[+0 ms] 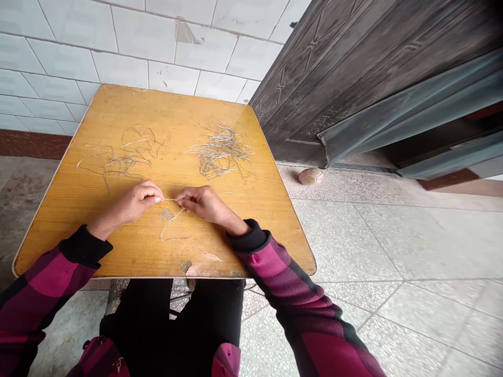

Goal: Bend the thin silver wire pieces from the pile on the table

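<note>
Silver wire (173,199) runs between the left hand (135,203) and right hand (200,204), both pinching it narrowly, its tail curling toward 6 o'clock on the desk (236,235); a wire pile (220,152) lies at 1 o'clock, looser strands (121,157) at 11.

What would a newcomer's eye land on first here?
The left hand and right hand pinching a thin wire on the worn yellow tabletop. Beyond them lie two wire heaps: a sparse tangle at left, a denser silvery pile at right. A dark patterned door stands right.
</note>
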`<move>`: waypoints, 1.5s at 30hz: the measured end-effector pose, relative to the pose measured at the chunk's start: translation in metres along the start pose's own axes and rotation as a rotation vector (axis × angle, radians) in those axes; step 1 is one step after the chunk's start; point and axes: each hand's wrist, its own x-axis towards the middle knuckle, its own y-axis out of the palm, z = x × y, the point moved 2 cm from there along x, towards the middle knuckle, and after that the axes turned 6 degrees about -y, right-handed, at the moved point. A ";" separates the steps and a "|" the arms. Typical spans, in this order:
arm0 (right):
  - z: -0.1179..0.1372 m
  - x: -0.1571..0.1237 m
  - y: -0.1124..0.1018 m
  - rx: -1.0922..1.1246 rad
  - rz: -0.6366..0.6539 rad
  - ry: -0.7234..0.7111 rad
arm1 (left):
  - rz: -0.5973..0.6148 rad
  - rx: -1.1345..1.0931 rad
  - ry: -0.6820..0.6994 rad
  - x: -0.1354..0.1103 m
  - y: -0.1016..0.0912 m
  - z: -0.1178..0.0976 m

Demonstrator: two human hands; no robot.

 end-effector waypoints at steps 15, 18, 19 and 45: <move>-0.003 0.003 -0.001 -0.161 -0.104 0.045 | -0.325 0.295 -0.002 -0.006 -0.006 0.003; -0.001 0.003 -0.005 -0.248 -0.111 0.041 | -0.310 0.297 0.032 -0.010 -0.003 -0.002; -0.001 0.003 -0.007 -0.286 -0.118 0.036 | -0.297 0.297 0.039 -0.011 -0.002 -0.002; 0.031 -0.111 0.042 -0.283 -0.355 0.024 | -0.854 0.302 -0.168 -0.033 -0.084 0.008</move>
